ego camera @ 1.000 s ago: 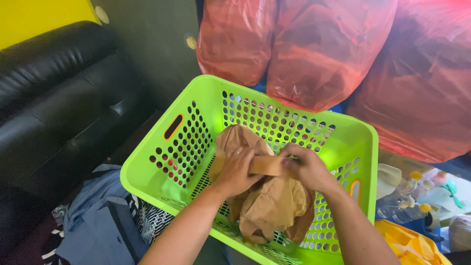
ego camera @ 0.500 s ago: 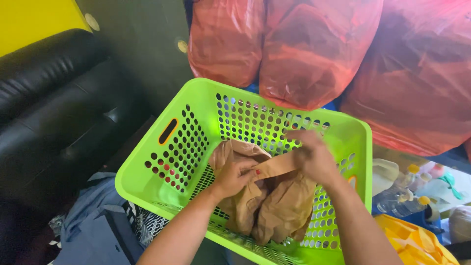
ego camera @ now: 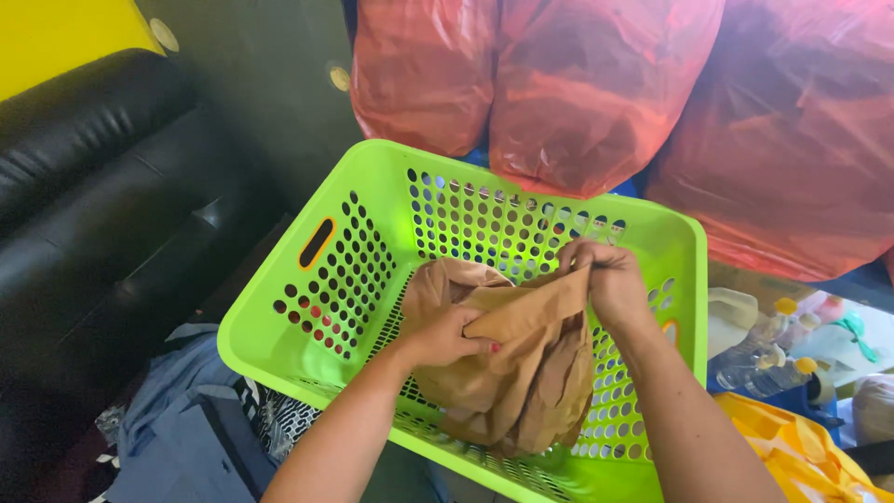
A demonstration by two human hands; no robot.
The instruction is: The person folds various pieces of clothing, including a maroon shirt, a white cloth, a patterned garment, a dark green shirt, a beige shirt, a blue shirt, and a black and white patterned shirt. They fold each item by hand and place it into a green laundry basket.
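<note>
A bright green perforated plastic basket (ego camera: pixel 358 200) fills the middle of the head view. Inside it lies a crumpled tan garment (ego camera: pixel 521 382). My left hand (ego camera: pixel 445 333) pinches a band of the tan cloth near the basket's middle. My right hand (ego camera: pixel 605 275) grips the same band at its far end, near the back right wall. The band is stretched between the two hands, above the bunched remainder of the garment.
A black leather sofa (ego camera: pixel 93 233) runs along the left. Three red plastic bags (ego camera: pixel 596 93) stand behind the basket. Blue clothes (ego camera: pixel 186 428) lie at the lower left. Plastic bottles (ego camera: pixel 773 349) and a yellow bag (ego camera: pixel 792 447) sit at the right.
My hands have moved apart and pulled the tan cloth band taut, the right hand rising toward the back wall. The view has shifted slightly.
</note>
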